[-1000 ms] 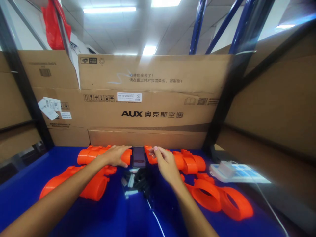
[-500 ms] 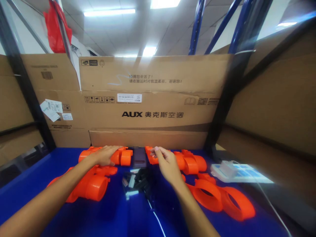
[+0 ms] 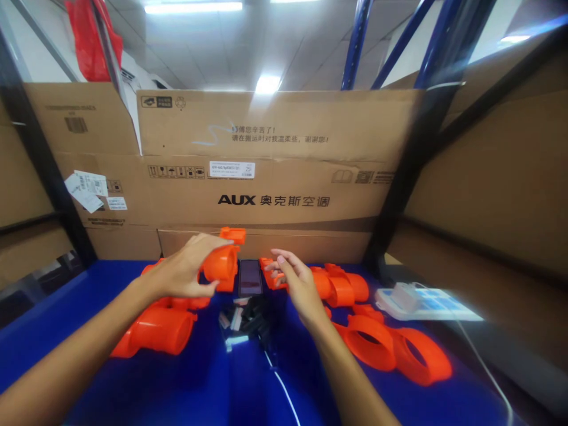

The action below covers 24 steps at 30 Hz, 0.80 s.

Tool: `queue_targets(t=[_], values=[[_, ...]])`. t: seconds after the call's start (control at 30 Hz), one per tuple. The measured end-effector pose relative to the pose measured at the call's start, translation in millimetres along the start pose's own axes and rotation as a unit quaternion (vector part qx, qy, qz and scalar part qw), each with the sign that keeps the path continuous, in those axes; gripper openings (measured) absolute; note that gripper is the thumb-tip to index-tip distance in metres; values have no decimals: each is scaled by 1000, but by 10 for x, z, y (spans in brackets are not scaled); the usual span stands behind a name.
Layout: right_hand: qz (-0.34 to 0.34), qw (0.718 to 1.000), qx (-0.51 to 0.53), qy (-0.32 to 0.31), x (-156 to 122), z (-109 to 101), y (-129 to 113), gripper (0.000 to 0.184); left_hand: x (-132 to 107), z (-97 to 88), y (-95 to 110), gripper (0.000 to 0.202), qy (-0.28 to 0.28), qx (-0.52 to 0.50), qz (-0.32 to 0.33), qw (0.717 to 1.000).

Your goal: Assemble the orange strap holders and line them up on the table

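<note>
My left hand [image 3: 184,272] is closed round an orange plastic tube part [image 3: 224,260] and holds it lifted above the blue table [image 3: 199,384]. My right hand [image 3: 295,281] hovers with loosely spread fingers over another orange part [image 3: 331,284] at the back of the table, holding nothing. Between the two hands lies a dark phone [image 3: 250,277]. In front of the phone sits a heap of small black pieces [image 3: 251,324].
More orange parts lie at the left [image 3: 155,330] and orange rings at the right [image 3: 399,352]. A white charger on a pale tray [image 3: 426,300] sits at the right, its white cable [image 3: 284,396] running forward. Cardboard boxes [image 3: 275,177] wall the back and sides.
My left hand has closed on an orange part and raised it off the table. My right hand has opened slightly and stayed over the orange part by the phone.
</note>
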State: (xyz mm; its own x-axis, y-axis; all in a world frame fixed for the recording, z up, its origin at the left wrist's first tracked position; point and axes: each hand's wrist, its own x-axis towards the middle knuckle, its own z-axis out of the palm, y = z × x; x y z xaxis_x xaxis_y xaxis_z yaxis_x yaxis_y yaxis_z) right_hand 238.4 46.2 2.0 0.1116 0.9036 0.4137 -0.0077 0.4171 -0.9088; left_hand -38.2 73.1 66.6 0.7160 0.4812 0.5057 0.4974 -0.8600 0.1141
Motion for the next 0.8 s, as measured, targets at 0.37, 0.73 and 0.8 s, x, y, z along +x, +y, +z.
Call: queue_targets(t=[0.37,0.73,0.8], values=[[52,995,60,65,12,-18,76,35,17,538,591,91,1,-198,62,978],[-4,997,-76,-16,-123,232,82,41,204,1006,432,35,114,-672,-260,684],[-62,977,-202,-27,-167,245,41,40,152,1004,356,35,185,-675,-292,652]])
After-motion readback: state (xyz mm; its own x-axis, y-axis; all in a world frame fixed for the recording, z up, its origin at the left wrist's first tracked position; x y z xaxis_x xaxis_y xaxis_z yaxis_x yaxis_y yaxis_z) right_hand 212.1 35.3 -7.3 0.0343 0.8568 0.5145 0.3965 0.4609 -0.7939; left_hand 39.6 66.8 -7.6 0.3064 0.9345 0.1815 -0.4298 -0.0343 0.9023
